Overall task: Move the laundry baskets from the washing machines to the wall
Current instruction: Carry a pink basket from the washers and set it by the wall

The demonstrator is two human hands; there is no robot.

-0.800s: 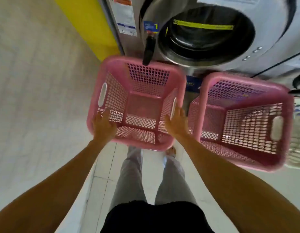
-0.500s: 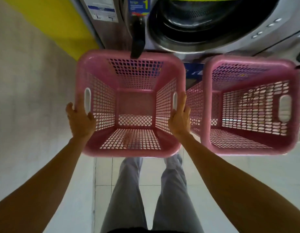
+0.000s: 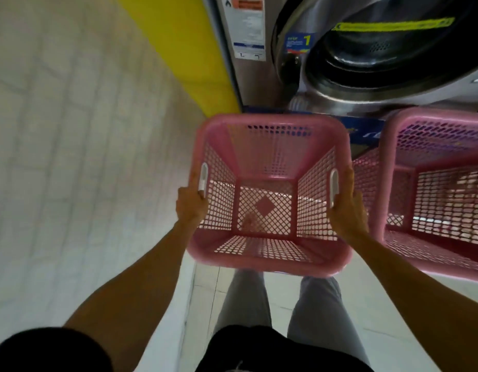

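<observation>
Hands: left hand (image 3: 190,204) and right hand (image 3: 346,208) are both closed on the near pink basket (image 3: 267,194), one on each side wall just below the rim.
Left hand: fingers curled round the outer left wall at the lower end of the white left handle slot (image 3: 203,177); thumb lies along the rim; nothing else is held.
Right hand: wrapped over the outer right wall beside the white right handle slot (image 3: 333,187); the fingertips are hidden behind the wall; how far they reach into the slot cannot be told.
Grip rationale: a symmetric two-sided hold keeps the open top level and facing up; it also appears to leave the mesh floor free of the body, so the load can be carried without tilting.
Near pink basket: empty; held above the person's legs (image 3: 283,307) and the tiled floor (image 3: 409,299); whether it has fully left the floor is a judgement, but it looks lifted.
Position: directly in front of the washing machine (image 3: 380,57) marked 1, below its round door; not touching the machine as far as can be seen.
Second pink basket (image 3: 441,194): just beside the right hand, untouched; cut off by the frame edge.
Wall (image 3: 58,143): pale tiled surface on the left, well apart from both baskets; a yellow panel (image 3: 184,49) separates it from the machine.
Task state: first basket in hand, not yet at the wall; second one pending.
</observation>
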